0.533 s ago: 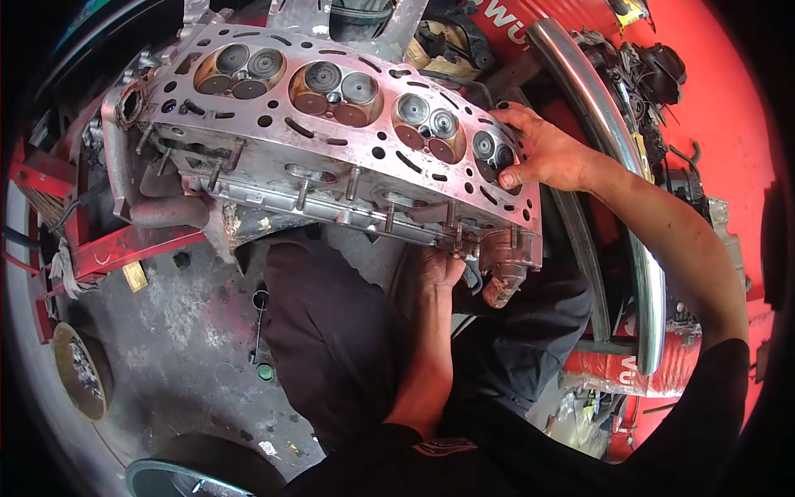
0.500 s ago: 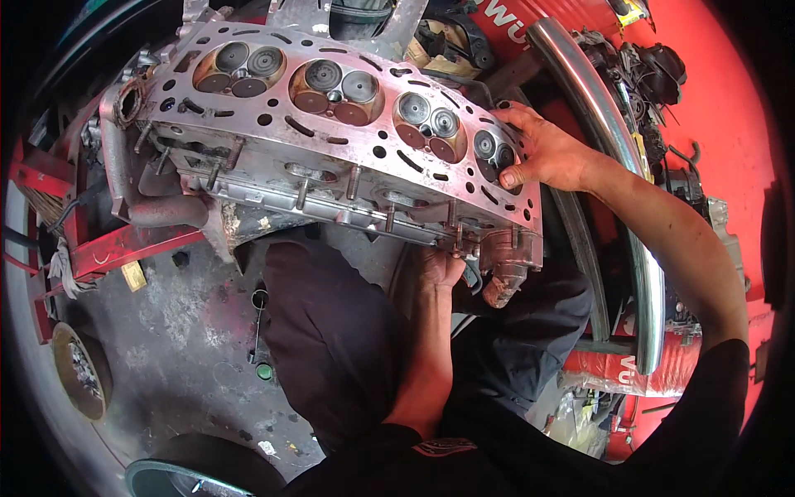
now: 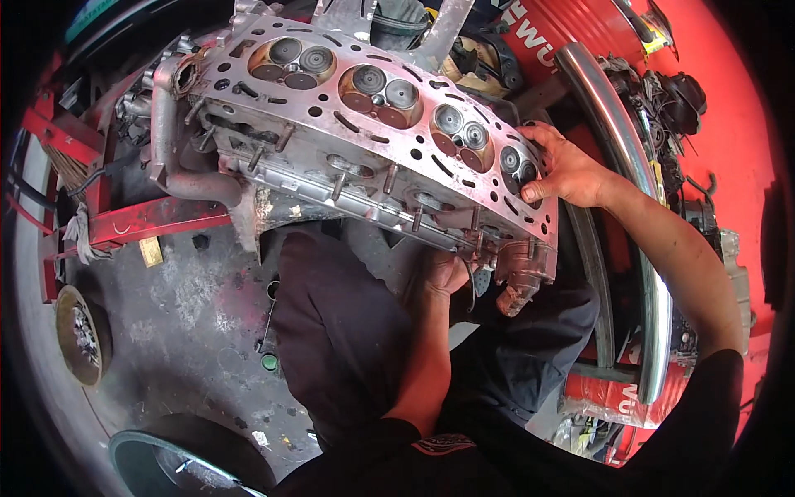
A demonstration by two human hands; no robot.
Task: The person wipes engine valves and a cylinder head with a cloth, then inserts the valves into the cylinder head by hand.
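Observation:
A metal cylinder head (image 3: 377, 149) lies tilted in front of me, its flat face with the valves turned up and several studs along its near side. My right hand (image 3: 571, 170) grips its right end, thumb on the face by the last chamber, fingers over the far edge. Below the near edge, my left hand (image 3: 447, 272) is closed with its fingertips hidden under the head. What it holds cannot be made out. A thin curved dark piece (image 3: 473, 288) shows right beside it. A bent metal pipe (image 3: 166, 149) joins the head's left end.
A red metal frame (image 3: 157, 225) stands at the left. Beyond my right arm are a chromed tube (image 3: 617, 141), a red drum (image 3: 571, 33) and loose engine parts (image 3: 662, 124). On the floor sit a dark basin (image 3: 137, 455) and a round pan (image 3: 66, 340).
The whole view has shifted, so the cylinder head appears further right and slightly lower. My right hand keeps its grip. Beside my left hand, the curved dark piece now shows more plainly.

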